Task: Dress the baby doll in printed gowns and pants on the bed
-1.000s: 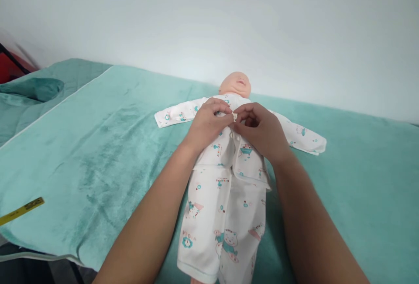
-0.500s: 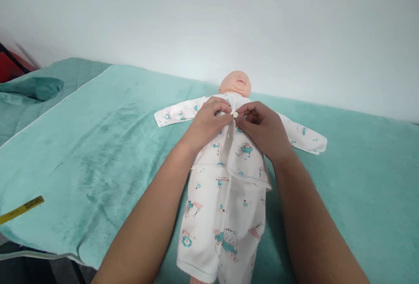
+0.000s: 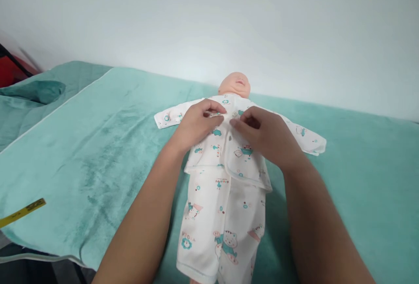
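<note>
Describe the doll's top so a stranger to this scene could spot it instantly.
On the green cover lies a doll dressed in white. Its printed top is just below the head, under the left hand and right hand. Unlike the similarly printed trousers, it has two long sleeves spread wide.

The camera, as I see it, rides on the person's head, facing forward and tipped down over the cloth (image 3: pixel 98 144). It sits near: the forearms (image 3: pixel 140 218) enter from about seven and five o'clock, the left hand (image 3: pixel 198 122) and right hand (image 3: pixel 266 133) around mid-view. The doll (image 3: pixel 219 188) stretches from one to six, cropped below; the wall (image 3: pixel 209 18) spans twelve.
</note>
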Tool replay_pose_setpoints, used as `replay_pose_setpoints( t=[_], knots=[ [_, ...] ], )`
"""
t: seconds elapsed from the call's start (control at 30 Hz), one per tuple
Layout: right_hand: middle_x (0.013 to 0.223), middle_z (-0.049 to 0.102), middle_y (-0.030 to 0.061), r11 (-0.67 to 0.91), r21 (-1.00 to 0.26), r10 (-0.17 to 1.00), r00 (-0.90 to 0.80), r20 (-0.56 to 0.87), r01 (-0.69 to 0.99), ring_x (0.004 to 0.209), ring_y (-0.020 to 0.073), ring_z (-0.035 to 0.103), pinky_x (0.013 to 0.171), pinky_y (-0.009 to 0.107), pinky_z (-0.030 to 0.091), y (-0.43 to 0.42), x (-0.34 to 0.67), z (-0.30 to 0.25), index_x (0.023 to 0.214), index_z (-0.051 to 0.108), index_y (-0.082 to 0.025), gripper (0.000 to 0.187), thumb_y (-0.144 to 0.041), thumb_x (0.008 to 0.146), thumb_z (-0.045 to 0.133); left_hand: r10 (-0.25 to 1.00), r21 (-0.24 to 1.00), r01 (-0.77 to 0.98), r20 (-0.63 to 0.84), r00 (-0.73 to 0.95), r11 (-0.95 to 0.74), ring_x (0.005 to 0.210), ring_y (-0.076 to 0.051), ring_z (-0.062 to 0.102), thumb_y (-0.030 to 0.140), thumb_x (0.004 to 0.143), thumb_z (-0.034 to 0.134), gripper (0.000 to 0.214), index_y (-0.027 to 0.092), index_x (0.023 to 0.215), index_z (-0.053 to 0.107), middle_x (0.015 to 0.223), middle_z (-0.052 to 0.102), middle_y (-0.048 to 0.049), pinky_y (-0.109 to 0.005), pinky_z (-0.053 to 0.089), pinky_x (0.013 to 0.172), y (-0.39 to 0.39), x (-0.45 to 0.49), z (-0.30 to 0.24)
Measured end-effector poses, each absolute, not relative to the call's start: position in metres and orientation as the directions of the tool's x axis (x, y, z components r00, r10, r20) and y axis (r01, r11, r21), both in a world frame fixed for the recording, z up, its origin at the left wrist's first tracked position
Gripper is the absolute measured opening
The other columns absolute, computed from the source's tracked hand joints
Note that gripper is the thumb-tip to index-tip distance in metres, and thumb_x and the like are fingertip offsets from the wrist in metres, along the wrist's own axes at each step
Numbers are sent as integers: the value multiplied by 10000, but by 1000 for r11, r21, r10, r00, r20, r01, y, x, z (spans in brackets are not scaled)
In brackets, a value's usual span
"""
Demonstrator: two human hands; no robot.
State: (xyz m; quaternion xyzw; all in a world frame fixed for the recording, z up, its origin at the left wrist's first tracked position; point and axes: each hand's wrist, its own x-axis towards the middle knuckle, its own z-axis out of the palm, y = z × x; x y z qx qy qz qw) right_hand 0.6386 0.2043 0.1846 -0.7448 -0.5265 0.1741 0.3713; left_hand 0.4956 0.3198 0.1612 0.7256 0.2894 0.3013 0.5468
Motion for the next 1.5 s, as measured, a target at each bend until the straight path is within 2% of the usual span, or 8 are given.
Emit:
replay_pose_setpoints(
  t=[0.1,0.27,0.43,0.57,0.7,0.87,1.2,1.5],
  knots=[
    [612,515,2,-252,-549,918,377,125,797,524,123,395,500,291,243,199,620,193,637,482,-220,404,-535,750,707,724,957,181,41,688,-227,593,-106,484,308,779,640,173,223,916,702,724,582,1,-254,360,521,318,485,170],
    [601,488,11,-288,-393,895,392,216,873,480,104,310,493,296,183,196,604,194,595,409,-219,299,-241,759,658,653,944,183,45,756,-276,556,-104,445,344,793,629,173,228,870,731,683,587,1,-263,318,497,313,482,174],
    [549,546,-4,-274,-569,937,349,24,775,485,121,402,471,290,259,188,618,195,600,517,-217,249,-269,835,579,582,905,175,93,808,-387,662,-129,526,343,804,616,172,229,860,732,765,640,-6,-267,397,579,311,483,175],
    [603,591,-11,-302,-800,913,398,-87,518,517,115,473,473,263,323,181,630,187,710,629,-214,231,-396,852,615,522,870,171,111,846,-462,718,-141,545,338,801,619,147,226,838,707,815,652,-3,-276,412,616,310,482,176],
    [593,550,-27,-196,-954,912,400,-93,227,528,99,484,493,241,358,178,638,173,722,619,-198,271,-443,813,690,507,830,189,126,852,-525,751,-150,554,287,778,632,96,224,814,695,815,644,3,-280,406,636,307,485,176],
    [575,528,-37,-109,-990,913,403,-64,91,500,88,459,465,229,337,180,642,162,722,625,-193,286,-452,788,727,490,803,167,172,854,-573,734,-142,542,246,792,602,89,208,736,659,783,626,7,-280,398,647,306,486,177],
    [567,573,-25,-32,-999,889,458,-12,36,494,100,510,469,233,410,183,626,167,713,635,-202,251,-419,789,736,519,995,25,28,854,-96,652,-130,575,328,774,691,141,187,773,688,699,632,-8,-274,465,623,303,485,181],
    [562,605,-20,-30,-999,916,399,-33,-14,498,97,547,488,223,445,183,630,165,691,625,-193,302,-449,766,766,505,999,12,9,863,-38,691,-137,614,307,748,733,166,173,848,743,747,686,-34,-281,510,666,308,485,175]
  ],
)
